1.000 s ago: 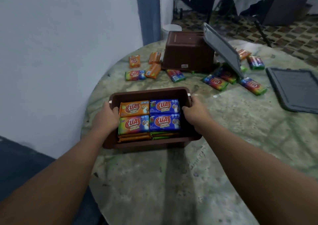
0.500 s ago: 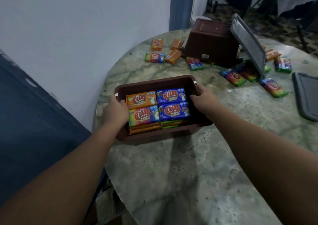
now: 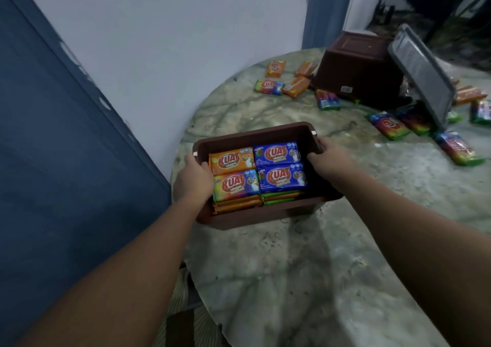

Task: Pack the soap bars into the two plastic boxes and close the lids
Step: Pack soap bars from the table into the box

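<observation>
Gripping the box [image 3: 255, 136] by both ends near the table's [image 3: 305, 280] left edge: left hand [image 3: 192, 180] curled over one rim, right hand [image 3: 328, 158] over the other, soap bars [image 3: 259, 174] stacked between.

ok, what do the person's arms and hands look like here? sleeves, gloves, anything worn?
Both forearms are bare up to the frame edge: no sleeves show. The left hand and right hand have no gloves, and no watch, bracelet or ring is visible on the wrists or fingers that show. No markings, straps or cables on either arm. The upper arms are out of view.
</observation>
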